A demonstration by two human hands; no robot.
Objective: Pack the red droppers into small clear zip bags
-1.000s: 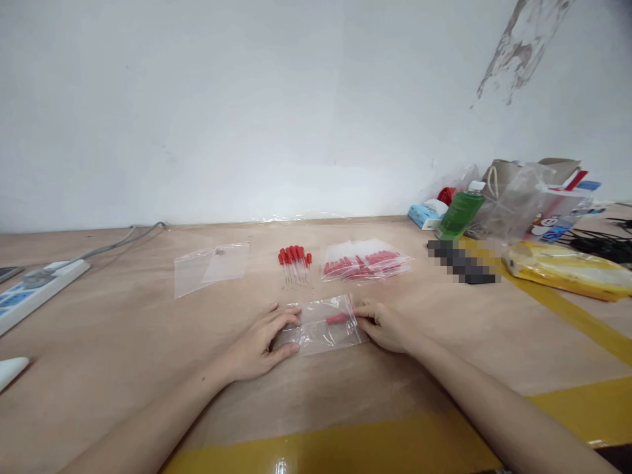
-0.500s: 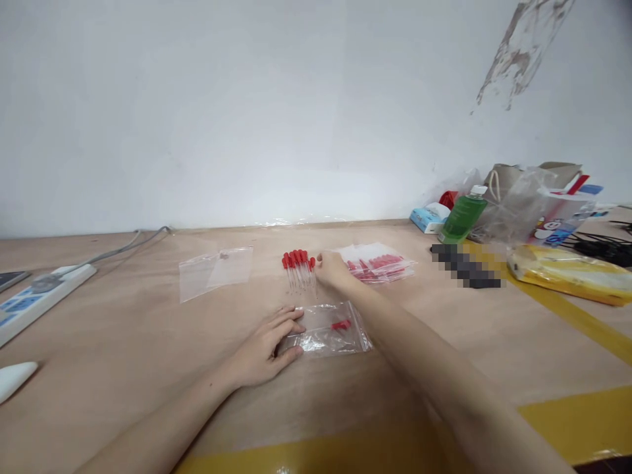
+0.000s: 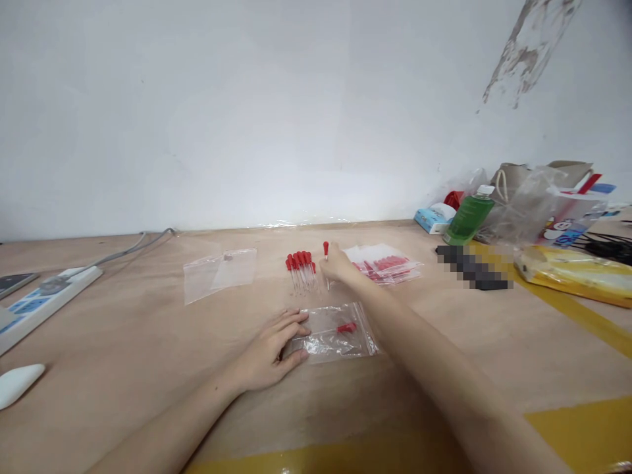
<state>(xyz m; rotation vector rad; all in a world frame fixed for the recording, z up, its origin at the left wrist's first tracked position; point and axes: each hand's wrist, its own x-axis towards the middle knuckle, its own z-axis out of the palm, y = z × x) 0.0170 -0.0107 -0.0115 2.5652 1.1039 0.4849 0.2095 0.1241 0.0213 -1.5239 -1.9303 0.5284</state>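
My left hand [image 3: 274, 349] lies flat on the left end of a clear zip bag [image 3: 336, 336] that has one red-capped dropper inside. My right hand [image 3: 338, 266] is stretched forward and pinches a single red-capped dropper [image 3: 326, 260], held upright just right of a row of several red-capped droppers [image 3: 300, 266] lying on the wooden table [image 3: 148, 349]. A pile of filled bags with red droppers [image 3: 388, 264] lies just right of that hand.
Empty clear bags [image 3: 220, 271] lie at the left. A power strip [image 3: 34, 299] and a white object [image 3: 17, 383] sit at the far left. A green bottle [image 3: 468, 216], plastic bags and a yellow packet [image 3: 575, 271] crowd the right. Yellow tape [image 3: 582, 421] marks the near edge.
My right hand left the zip bag, reached forward to the row of droppers and lifted one upright. My left hand stayed on the bag.
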